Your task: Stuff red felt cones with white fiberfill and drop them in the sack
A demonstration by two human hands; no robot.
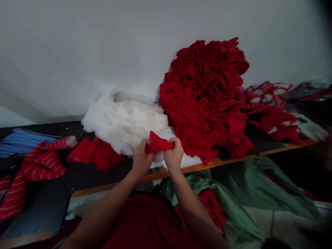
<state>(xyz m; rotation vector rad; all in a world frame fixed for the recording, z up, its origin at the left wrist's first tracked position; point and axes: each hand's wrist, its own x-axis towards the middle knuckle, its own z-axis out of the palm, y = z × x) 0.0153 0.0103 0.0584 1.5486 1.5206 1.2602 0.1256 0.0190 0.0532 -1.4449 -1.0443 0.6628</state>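
A small red cloth piece with a pointed top is stretched between my two hands near the table's front edge. My left hand is closed on its left end. The right end is pinched by my right hand. Just behind the cloth lies a fluffy heap of white stuffing. Behind and to the right rises a big pile of red cloth pieces. Several crumpled red pieces lie left of my hands. A bit of white shows under the held cloth.
Red striped fabric shapes and blue strips lie at the left. More striped pieces are at the right, near a clear plastic bag. Green bags hang or lie below the table edge. A wall stands behind.
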